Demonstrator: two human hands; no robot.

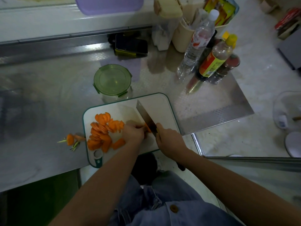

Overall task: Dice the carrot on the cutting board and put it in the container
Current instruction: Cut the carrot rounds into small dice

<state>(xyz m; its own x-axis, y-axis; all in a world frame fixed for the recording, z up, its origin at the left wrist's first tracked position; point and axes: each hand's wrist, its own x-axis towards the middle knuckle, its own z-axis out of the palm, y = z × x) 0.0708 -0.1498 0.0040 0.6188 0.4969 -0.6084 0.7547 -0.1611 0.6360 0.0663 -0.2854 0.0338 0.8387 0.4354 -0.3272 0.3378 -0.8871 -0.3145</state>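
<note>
Carrot stub [147, 128]: we find it near the front middle of the cutting board [162, 101], pinned under the curled fingers of the left hand [132, 132]. Only a short orange end shows toward the blade. The right hand [169, 139] is wrapped around the handle of the cleaver [146, 115], whose flat blade stands against that exposed end, just beside the left fingertips.

In our judgement the step in hand is slicing, not yet dicing. To do it well, we advise tucking the left fingertips back, letting the knuckles guide the blade face, and cutting straight down. The piece is short, so the margin for the fingers is small.

The carrot slices [104, 129] lie heaped on the left half of the board, just beside the left hand and outside either grip. They look like rounds and would need cross-cutting. A trimmed carrot top [70, 139] lies off the board's left edge on the steel counter [48, 98].

Beyond the board stands the glass container [112, 80] with its green lid on. We judge it must be opened before loading.
</note>
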